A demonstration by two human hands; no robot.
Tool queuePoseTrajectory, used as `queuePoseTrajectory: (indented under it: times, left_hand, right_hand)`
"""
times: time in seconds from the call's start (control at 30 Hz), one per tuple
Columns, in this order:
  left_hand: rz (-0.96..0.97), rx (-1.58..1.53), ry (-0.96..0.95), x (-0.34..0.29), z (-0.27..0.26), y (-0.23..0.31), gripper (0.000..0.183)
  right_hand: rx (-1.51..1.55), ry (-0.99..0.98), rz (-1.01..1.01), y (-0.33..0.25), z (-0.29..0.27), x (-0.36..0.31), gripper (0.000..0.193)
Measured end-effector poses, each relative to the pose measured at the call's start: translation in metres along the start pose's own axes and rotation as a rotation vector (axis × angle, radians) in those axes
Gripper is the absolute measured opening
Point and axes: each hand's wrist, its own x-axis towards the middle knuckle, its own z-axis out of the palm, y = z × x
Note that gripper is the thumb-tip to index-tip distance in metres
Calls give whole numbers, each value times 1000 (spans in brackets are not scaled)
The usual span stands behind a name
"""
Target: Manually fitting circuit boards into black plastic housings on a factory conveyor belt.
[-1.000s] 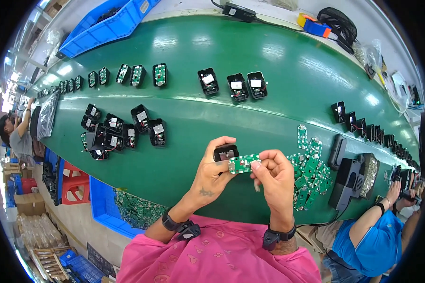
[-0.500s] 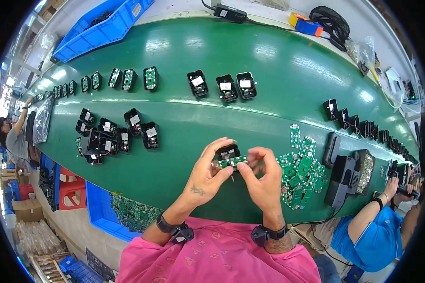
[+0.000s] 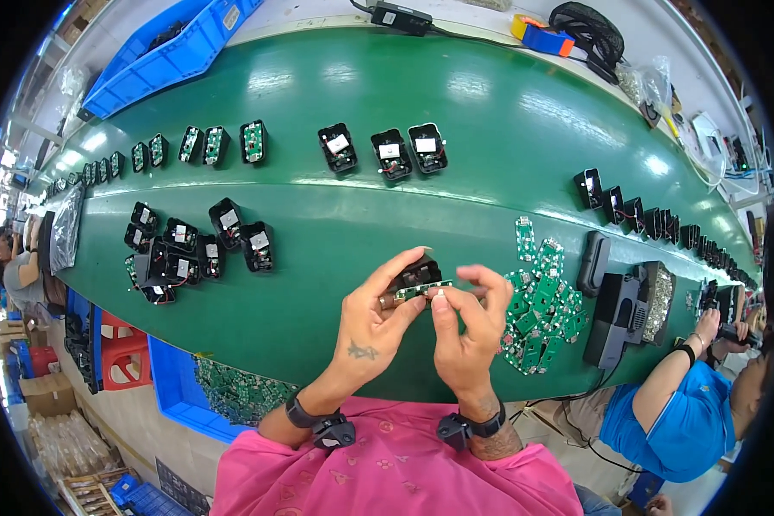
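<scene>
Over the near part of the bench, my left hand grips a small black plastic housing, and the same fingers and thumb steady a green circuit board on its near side. The board is tilted, with its edge toward me. My right hand pinches thumb and finger at the right end of the board, its other fingers raised. Whether a small wire or plug is also between those fingertips is hidden. Right of my hands lies a pile of loose green circuit boards.
Black housings with white parts inside cluster at the left. Housings fitted with boards line the far left; three open ones stand mid-bench. At right are a dark grey device and a co-worker in blue.
The housing and board have turned slightly in my hands, the board now tilting up at its right. My right thumb and finger have closed in at the board's end. The whole view has shifted a little.
</scene>
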Motion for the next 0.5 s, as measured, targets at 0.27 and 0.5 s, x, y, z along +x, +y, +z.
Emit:
queuePoseTrajectory:
  times: [0.27,0.5]
  left_hand:
    - [248,273,59,0,6,11,49]
    - [321,494,-3,1,5,16,48]
  right_hand:
    - [-70,-213,-222,0,-18,21,6]
    - [-22,-342,-244,4,-31,34,10]
